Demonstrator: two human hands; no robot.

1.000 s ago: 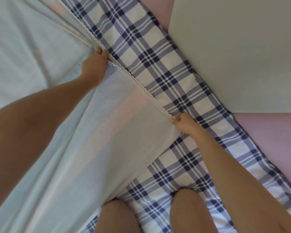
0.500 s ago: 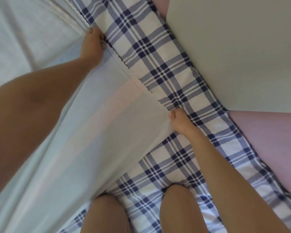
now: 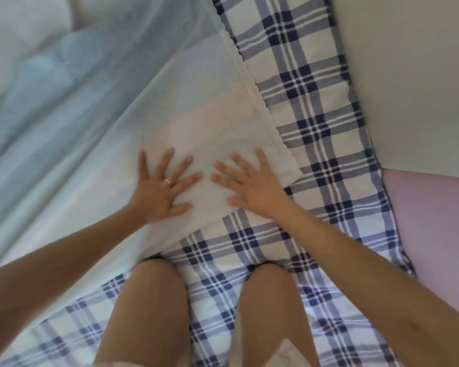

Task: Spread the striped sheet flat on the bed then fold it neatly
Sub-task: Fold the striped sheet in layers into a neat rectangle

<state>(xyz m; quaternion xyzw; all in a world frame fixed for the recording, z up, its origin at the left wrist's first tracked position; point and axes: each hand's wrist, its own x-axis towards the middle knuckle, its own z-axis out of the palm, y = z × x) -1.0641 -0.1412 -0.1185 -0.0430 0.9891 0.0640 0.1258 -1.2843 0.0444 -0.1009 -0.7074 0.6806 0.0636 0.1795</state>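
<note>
The pale striped sheet (image 3: 202,123), with broad white, light blue and faint pink bands and a scalloped edge, lies across the bed from upper left to centre. Its near corner sits just right of my hands. My left hand (image 3: 164,186) lies flat on the sheet with fingers spread; a ring shows on one finger. My right hand (image 3: 249,184) also presses flat with spread fingers, close to the sheet's corner. Neither hand grips any cloth. My knees rest on the bed below the sheet's near edge.
A blue and white plaid cover (image 3: 310,107) lies on the bed under the sheet and under my knees. A grey-white wall (image 3: 408,75) runs along the right, and a pink surface (image 3: 435,229) borders the bed at lower right.
Both hands let go of the sheet's scalloped edge, which they pinched before, and now lie flat side by side on the sheet near its corner. The sheet has dropped onto the bed.
</note>
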